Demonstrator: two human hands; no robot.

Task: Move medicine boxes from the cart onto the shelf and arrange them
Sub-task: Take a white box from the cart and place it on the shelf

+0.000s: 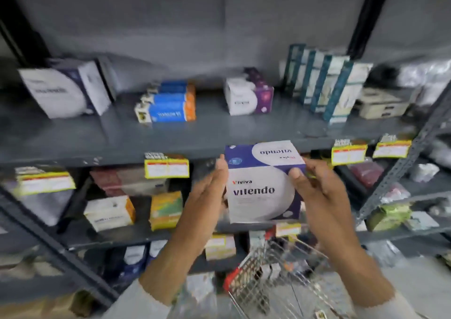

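The left hand (214, 187) and right hand (314, 184) clasp the Vitendo box (263, 192) by its side edges, before the shelf (122, 143) lip. It looks light, stiff cardboard; flat-side grips suit. Matching boxes (66, 92) stand at ten o'clock.

Plain grey wall (170, 26) behind dark grey metal racking (400, 172), dimly lit.

Can't read the yellow price tags (167, 169), way too blurry. My cart (275, 277) is cut off at the bottom, its contents just mush.
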